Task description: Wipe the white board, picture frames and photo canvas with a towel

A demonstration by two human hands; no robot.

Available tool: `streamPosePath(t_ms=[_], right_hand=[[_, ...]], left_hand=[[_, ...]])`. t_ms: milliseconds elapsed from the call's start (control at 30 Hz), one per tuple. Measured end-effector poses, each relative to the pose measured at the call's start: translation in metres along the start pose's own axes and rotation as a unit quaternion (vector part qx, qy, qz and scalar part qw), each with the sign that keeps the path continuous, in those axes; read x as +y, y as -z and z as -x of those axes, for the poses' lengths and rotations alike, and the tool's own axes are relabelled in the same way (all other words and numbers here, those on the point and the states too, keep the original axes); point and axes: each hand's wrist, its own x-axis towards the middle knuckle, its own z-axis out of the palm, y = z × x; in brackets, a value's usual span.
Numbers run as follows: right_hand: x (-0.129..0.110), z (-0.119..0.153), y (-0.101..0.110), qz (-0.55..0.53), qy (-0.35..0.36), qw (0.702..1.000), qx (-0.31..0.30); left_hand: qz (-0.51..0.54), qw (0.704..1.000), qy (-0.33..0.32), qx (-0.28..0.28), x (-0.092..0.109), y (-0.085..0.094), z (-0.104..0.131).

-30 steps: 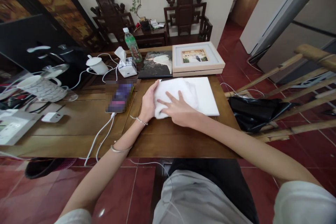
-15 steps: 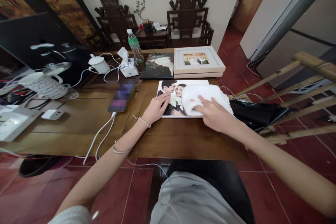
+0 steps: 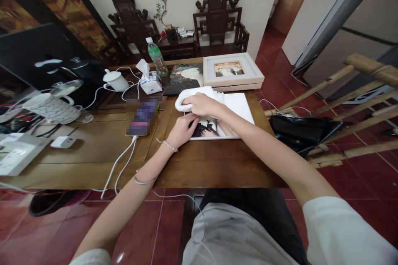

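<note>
A photo panel [image 3: 241, 105] with a portrait print lies on the wooden table, partly covered by my arm and a cloth. My right hand [image 3: 202, 104] grips a folded white towel [image 3: 209, 91] and presses it onto the panel's upper left part. The towel reaches past the panel's left edge. My left hand [image 3: 184, 129] lies on the panel's lower left edge with its fingers stretched out, just below the right hand. The faces in the print are hidden under the towel and hand.
Behind the panel lie a dark photo panel [image 3: 180, 85] and a framed picture [image 3: 258, 72]. To the left are a tissue box [image 3: 151, 83], a bottle [image 3: 157, 57], a phone [image 3: 142, 118] with cable, a lidded cup [image 3: 115, 80] and a patterned mug [image 3: 51, 107]. A bamboo chair [image 3: 336, 87] stands right.
My right hand has slid the towel from the panel's right side to its upper left, uncovering the white right side. My left hand stays at the left edge, slightly lower.
</note>
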Motion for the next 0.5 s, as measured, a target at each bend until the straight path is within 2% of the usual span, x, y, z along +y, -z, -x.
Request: streamPosePath(t_ms=[100,200,300,433,500], right_hand=[[0.001,-0.003,0.007,0.027,0.011,1.000,-0.013],[0.010,0.011,0.016,0.034,-0.018,0.999,-0.022],[0.028,0.037,0.022,0.025,-0.047,0.998,-0.024],[0.058,0.077,0.027,0.038,-0.069,0.997,0.004],[0.064,0.098,0.029,0.049,-0.098,0.994,0.010]], left_hand=[[-0.001,1.000,0.000,0.004,-0.002,-0.001,0.000],[-0.001,1.000,-0.001,0.008,-0.005,-0.004,0.001],[0.006,1.000,-0.007,0.014,-0.008,-0.006,0.001],[0.008,1.000,-0.017,0.021,-0.011,-0.008,0.002],[0.005,1.000,-0.019,0.025,-0.011,-0.008,0.002]])
